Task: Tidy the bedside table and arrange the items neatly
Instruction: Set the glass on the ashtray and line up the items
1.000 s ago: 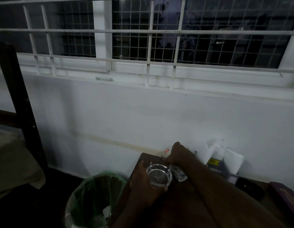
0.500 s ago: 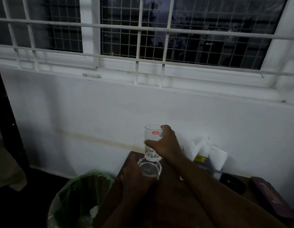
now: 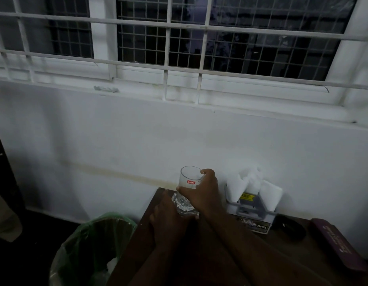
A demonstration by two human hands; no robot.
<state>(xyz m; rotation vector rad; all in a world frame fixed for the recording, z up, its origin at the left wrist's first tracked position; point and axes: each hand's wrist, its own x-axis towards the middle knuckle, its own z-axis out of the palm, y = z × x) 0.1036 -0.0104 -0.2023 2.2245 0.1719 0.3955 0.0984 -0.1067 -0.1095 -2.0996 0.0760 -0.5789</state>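
Note:
A clear tall glass (image 3: 189, 177) with a red "cello" sticker stands upright at the back left corner of the dark wooden bedside table (image 3: 292, 250). My right hand (image 3: 202, 191) grips it from the right side. Its base sits right at a low cut-glass piece (image 3: 184, 207), which my left hand (image 3: 168, 221) holds from the left. Whether the tall glass rests inside the low piece or just above it is unclear. My forearms cover much of the tabletop.
A grey holder of white tissues (image 3: 253, 186) stands against the wall above an "OPEL" box (image 3: 256, 222). A dark round object (image 3: 290, 228) and a maroon case (image 3: 339, 248) lie to the right. A green-lined bin (image 3: 92, 244) stands left of the table.
My right hand has lifted the tall glass upright from low on the table and brought its base down to the low glass piece. My left hand kept hold of that piece.

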